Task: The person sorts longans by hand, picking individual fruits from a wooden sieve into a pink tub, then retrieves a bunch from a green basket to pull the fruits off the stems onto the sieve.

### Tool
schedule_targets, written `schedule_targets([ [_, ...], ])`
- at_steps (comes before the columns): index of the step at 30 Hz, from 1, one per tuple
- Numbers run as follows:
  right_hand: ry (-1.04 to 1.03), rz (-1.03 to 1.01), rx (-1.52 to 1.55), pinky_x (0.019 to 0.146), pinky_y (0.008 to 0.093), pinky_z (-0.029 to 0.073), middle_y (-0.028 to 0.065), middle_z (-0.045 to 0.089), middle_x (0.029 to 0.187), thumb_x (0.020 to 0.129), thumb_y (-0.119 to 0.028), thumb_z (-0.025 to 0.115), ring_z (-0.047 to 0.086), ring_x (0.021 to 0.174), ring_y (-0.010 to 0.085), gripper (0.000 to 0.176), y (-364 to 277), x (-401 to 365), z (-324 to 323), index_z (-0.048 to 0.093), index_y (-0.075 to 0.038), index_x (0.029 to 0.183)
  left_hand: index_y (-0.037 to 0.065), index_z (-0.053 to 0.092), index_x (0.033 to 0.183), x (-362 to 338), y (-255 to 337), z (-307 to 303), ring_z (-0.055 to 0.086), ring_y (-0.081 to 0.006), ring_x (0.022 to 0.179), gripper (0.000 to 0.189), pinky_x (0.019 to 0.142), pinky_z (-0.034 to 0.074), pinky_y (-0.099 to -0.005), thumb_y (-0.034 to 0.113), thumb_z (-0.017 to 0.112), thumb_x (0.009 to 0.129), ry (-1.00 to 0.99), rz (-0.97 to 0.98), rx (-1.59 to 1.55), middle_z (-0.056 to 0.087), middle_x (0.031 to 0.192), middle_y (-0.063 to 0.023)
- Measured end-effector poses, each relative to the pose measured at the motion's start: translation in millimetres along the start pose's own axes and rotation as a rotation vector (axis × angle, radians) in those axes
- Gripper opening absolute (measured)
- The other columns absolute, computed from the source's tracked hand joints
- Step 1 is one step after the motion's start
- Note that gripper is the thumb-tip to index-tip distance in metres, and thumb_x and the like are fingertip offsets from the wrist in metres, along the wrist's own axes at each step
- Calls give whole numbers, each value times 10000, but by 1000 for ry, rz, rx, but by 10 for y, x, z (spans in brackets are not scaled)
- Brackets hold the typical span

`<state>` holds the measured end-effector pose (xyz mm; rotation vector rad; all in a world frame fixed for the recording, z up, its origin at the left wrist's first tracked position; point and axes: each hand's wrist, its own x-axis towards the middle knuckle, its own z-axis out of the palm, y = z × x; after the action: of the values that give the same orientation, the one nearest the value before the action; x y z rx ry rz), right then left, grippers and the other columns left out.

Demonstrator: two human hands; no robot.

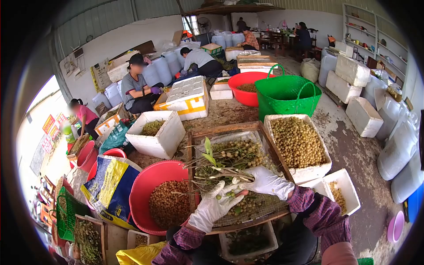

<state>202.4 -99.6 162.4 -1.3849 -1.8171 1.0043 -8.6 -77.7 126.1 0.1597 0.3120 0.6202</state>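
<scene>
My right hand [269, 182], in a white glove, is closed around the cut ends of a bunch of leafy fruit stems [227, 173]. My left hand [215, 206], also gloved, is turned palm up just below the stems, with a few small round green fruits [230, 194] at its curled fingers. Beneath both hands lies a wooden-framed wire-mesh screen [280, 205], which carries more stems and loose fruit [249, 205]. A green leaf sprig [208, 152] sticks up from the bunch's far side.
A red tub [140, 194] of brownish fruit stands left of the screen. To the right is a foam box [304, 176] full of yellowish fruit. Behind it stands a green basket [287, 99]. Several people sit among foam boxes farther back, including a person in grey [138, 84].
</scene>
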Motion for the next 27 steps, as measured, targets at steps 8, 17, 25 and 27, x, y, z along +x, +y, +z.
schedule_targets([
  [8, 419, -59, 118, 675, 294, 481, 40, 660, 753, 827, -214, 731, 547, 691, 89, 259, -300, -108, -546, 692, -8, 979, -32, 501, 1212, 277, -62, -203, 549, -324, 1043, 405, 955, 459, -505, 298, 506, 978, 183, 19, 425, 551, 1193, -179],
  [17, 760, -119, 178, 585, 269, 459, 25, 670, 799, 844, -99, 702, 527, 659, 64, 168, -644, -742, -1401, 666, 17, 959, 3, 486, 1275, 1497, -1358, 426, 554, -217, 1085, 397, 979, 445, -325, 286, 398, 1010, -404, 318, 1441, 524, 1300, -166],
  [25, 618, 104, -214, 662, 280, 481, 65, 693, 786, 805, -167, 737, 570, 708, 78, 283, -2, -541, -1198, 675, 36, 992, -5, 521, 1269, 1304, -938, 112, 564, -151, 1067, 383, 907, 455, -290, 247, 438, 993, -415, -244, 1352, 550, 1274, -98],
  [27, 507, 96, -280, 692, 344, 505, 139, 688, 794, 784, -270, 719, 634, 720, 222, 306, 221, -250, -1034, 698, -69, 1014, -9, 573, 1204, 1032, -530, -72, 592, -143, 994, 363, 846, 479, -273, 264, 479, 984, -427, -268, 1393, 608, 1175, -89],
])
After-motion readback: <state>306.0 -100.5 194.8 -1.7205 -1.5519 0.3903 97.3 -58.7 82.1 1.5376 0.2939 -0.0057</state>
